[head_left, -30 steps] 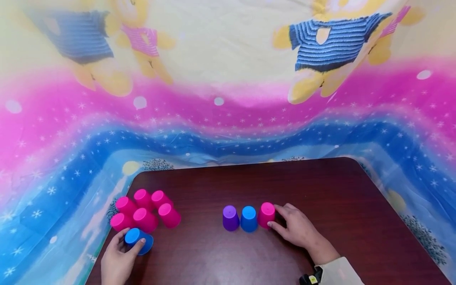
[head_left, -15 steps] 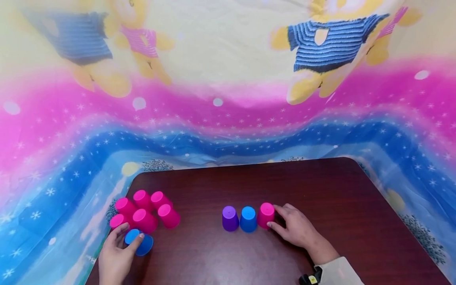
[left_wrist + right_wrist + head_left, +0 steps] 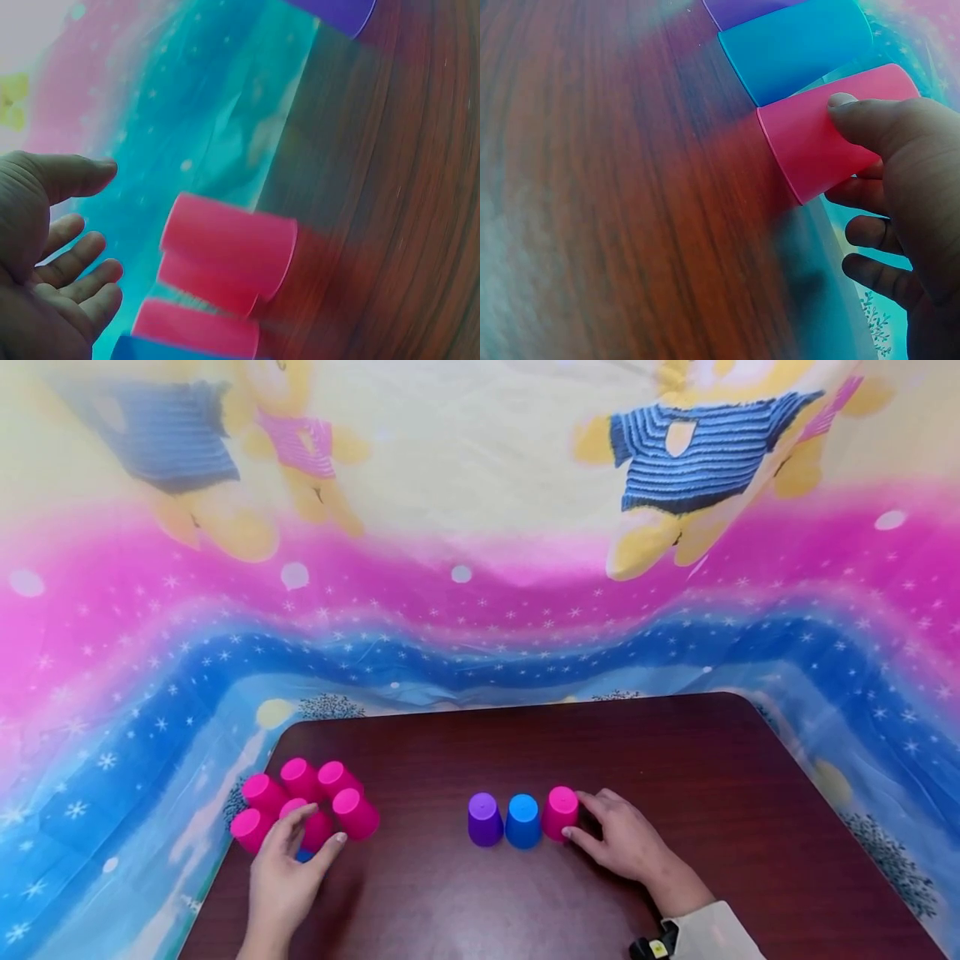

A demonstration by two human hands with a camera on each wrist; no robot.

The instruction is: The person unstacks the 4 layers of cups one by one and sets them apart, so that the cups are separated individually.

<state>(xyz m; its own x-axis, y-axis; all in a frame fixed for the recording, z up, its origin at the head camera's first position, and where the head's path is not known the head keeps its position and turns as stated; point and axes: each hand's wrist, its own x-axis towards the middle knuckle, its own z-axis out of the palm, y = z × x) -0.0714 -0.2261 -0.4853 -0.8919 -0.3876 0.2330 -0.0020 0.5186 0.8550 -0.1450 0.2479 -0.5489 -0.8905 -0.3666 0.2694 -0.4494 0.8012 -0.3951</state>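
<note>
My right hand [image 3: 633,843] pinches an upside-down pink cup [image 3: 559,821], thumb on the near side and a finger behind it. Left of that cup a blue cup [image 3: 522,823] and a purple cup [image 3: 485,823] stand inverted in a row. My left hand [image 3: 283,872] is over the near side of the group of pink cups [image 3: 356,814], fingers spread and apart from the cups in the left wrist view. Under it a second blue cup [image 3: 169,350] shows at the bottom of that view; in the head view the hand hides most of it.
The dark wooden table [image 3: 450,910] has rounded far corners. A printed cloth [image 3: 465,602] with bears and snowflakes hangs around its back and sides. Several pink cups in the left group stand near the table's left edge.
My left hand has let go of the blue cup and moved right, over the near pink cups. My right hand keeps its place on its pink cup.
</note>
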